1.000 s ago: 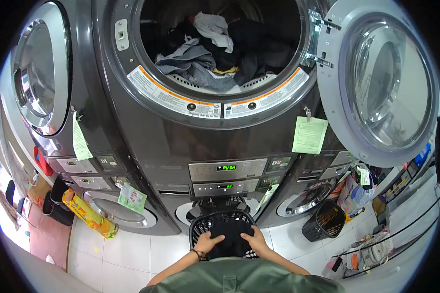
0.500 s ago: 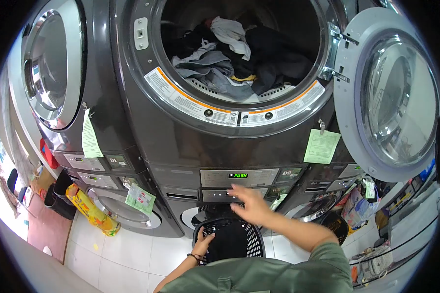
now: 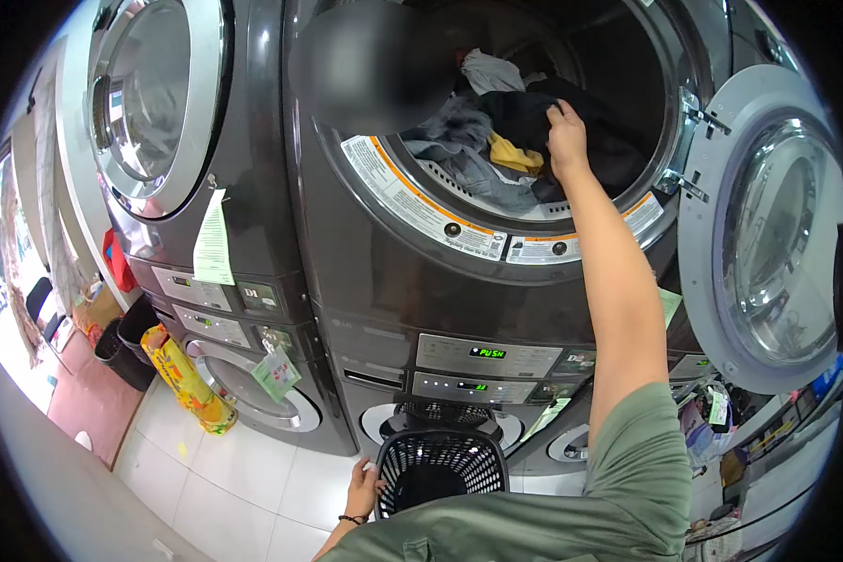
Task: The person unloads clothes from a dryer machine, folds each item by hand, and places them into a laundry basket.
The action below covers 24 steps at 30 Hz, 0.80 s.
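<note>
My right hand (image 3: 568,140) reaches into the open dryer drum (image 3: 628,84), its fingers closed on a black garment (image 3: 525,114). Around it in the drum lie grey clothes (image 3: 459,131), a yellow cloth (image 3: 513,154) and a white cloth (image 3: 490,72). Low in the view, my left hand (image 3: 363,489) is at the left rim of a black plastic laundry basket (image 3: 440,448), fingers curled against the edge. The basket stands below the dryer, in front of my body. A blurred patch hides the drum's upper left part.
The round dryer door (image 3: 768,244) is swung wide to the right. A lit control panel (image 3: 485,354) reads PUSH. Another dryer with a shut door (image 3: 156,103) stands left. A yellow bag (image 3: 185,382) and black baskets (image 3: 122,351) are on the floor at left.
My right hand has gone from above the basket up into the drum and closed on the black garment. My left hand stays by the basket rim. The view has shifted.
</note>
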### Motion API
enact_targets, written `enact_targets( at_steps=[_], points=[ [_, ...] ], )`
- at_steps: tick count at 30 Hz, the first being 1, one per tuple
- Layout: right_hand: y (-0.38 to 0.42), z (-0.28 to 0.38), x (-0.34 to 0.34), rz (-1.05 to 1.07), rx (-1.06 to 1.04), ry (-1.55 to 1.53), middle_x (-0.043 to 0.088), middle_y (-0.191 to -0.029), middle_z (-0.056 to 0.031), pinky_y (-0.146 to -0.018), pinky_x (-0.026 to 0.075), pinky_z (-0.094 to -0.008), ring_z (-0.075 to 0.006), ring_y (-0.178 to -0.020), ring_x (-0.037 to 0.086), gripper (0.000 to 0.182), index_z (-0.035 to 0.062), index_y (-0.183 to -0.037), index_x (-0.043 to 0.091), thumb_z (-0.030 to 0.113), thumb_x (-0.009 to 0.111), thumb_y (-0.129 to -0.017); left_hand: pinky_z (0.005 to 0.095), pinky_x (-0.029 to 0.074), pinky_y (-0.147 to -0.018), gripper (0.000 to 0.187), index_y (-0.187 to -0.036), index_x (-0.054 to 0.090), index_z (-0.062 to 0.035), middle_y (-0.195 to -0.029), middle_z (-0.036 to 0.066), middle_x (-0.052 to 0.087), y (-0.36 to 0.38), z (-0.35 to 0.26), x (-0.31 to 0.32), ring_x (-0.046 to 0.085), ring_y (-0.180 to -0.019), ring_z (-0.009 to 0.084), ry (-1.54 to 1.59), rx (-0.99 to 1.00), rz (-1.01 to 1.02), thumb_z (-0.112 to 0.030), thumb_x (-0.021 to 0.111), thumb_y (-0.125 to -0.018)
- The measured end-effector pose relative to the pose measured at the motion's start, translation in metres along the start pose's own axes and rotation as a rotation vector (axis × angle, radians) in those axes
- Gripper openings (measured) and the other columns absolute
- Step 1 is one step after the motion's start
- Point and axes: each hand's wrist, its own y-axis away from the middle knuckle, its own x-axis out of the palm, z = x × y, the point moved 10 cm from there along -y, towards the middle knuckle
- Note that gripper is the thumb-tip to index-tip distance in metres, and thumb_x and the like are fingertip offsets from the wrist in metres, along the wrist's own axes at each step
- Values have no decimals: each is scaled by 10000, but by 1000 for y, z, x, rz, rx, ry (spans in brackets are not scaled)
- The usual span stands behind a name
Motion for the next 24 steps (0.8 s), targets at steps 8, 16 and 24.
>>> enact_targets(
  at_steps=[8,16,24],
  points=[
    [187,128,-52,101,-296,-88,545,-904,-84,-880,420,-329,-175,-886,530,220,-4,-971,530,140,405,-862,292,456,-805,532,-1363,374,-64,-1222,126,547,-14,-121,101,595,-990,184,165,137,424,-433,404,-980],
    [414,70,-97,-98,520,-768,608,-1036,-195,-880,452,-407,-287,-945,588,281,-28,-957,509,180,486,-771,340,440,-923,793,-1454,183,-93,-1299,154,466,23,-296,240,523,-1107,207,313,459,871,-455,587,-876],
    [508,82,-88,308,794,-452,488,-797,-7,-678,327,-238,-100,-750,430,168,-23,-798,523,137,521,-747,344,419,-964,713,-1388,258,21,-1262,187,511,1,-381,298,525,-1120,252,278,479,647,-153,674,-836]
  ],
)
